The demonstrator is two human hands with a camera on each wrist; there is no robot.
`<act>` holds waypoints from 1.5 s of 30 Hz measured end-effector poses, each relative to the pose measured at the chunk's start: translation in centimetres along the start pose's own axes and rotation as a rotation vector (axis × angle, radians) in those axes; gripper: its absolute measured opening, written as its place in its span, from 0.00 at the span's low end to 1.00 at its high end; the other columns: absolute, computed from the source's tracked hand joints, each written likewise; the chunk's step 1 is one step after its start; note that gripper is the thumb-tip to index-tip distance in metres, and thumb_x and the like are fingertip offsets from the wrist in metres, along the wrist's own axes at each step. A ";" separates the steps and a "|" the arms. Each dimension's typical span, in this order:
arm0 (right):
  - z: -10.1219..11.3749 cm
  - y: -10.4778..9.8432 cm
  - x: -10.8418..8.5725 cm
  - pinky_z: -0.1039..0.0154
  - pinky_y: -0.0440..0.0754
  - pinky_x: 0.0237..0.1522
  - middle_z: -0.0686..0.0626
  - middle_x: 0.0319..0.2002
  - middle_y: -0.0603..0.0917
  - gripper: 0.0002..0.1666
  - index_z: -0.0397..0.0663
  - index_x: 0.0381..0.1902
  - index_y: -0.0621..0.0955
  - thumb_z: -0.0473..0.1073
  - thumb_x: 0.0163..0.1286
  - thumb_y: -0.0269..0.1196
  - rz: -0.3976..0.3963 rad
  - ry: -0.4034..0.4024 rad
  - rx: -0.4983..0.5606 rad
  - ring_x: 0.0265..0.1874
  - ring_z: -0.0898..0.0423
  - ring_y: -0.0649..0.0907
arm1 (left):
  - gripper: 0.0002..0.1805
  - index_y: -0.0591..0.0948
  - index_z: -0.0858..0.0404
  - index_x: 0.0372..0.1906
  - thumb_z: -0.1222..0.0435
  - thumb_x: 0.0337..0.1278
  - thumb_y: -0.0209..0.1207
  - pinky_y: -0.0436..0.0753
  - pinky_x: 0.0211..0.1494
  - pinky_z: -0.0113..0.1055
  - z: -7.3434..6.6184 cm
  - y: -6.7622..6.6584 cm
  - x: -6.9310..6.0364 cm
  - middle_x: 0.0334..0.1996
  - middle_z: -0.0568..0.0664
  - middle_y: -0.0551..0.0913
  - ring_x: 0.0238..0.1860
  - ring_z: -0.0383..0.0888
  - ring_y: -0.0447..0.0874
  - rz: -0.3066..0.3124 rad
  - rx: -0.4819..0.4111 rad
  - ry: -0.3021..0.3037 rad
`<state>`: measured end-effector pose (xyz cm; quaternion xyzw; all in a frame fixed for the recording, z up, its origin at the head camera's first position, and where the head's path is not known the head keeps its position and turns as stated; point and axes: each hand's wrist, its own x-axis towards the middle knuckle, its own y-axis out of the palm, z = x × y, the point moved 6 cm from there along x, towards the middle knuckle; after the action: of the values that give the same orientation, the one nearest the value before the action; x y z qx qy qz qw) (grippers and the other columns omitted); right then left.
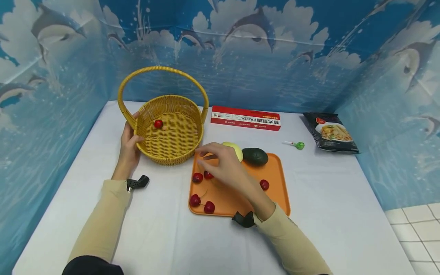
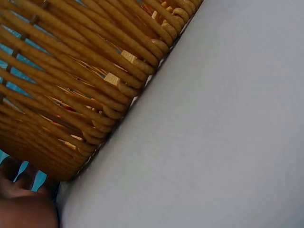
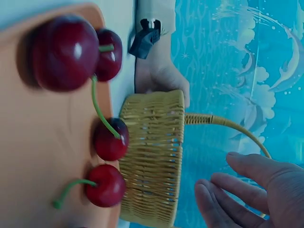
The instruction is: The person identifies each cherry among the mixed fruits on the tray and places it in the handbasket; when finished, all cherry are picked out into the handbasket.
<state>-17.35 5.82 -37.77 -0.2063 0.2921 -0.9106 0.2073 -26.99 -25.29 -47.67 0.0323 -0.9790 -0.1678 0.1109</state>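
A yellow wicker basket point(image 1: 168, 133) with a tall hoop handle stands at the left, a red cherry point(image 1: 158, 123) inside it. My left hand point(image 1: 128, 147) grips the basket's left side, thumb over the rim; a few of its fingers show beside the weave in the left wrist view. Over the orange tray point(image 1: 276, 172), my right hand point(image 1: 227, 164) hovers near the basket's right edge, fingers loosely bent and holding nothing. Several dark red cherries point(image 1: 209, 207) with stems lie on the tray, one partly hidden by that hand. A yellow-green fruit point(image 1: 234, 149), partly covered, sits beside an avocado point(image 1: 255, 156).
Behind the tray lies a red pasta box point(image 1: 245, 118). Farther right are a green lollipop point(image 1: 300, 145) and a black noodle packet point(image 1: 331, 131). A dolphin-print curtain point(image 1: 220, 57) encloses the white table point(image 1: 326, 221) at the back and sides.
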 end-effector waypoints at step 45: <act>0.1 2.5 -1.5 0.64 0.84 0.52 0.54 0.51 0.88 0.19 0.49 0.56 0.87 0.39 0.67 0.73 0.238 -0.028 -0.213 0.48 0.58 0.83 | 0.47 0.66 0.54 0.80 0.80 0.50 0.41 0.73 0.66 0.31 0.0 0.1 0.1 0.81 0.52 0.60 0.76 0.53 0.60 0.011 0.025 -0.001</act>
<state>-15.39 4.68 -39.63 -0.2037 0.4066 -0.8405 0.2945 -27.03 -25.23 -47.60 0.0281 -0.9813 -0.1548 0.1111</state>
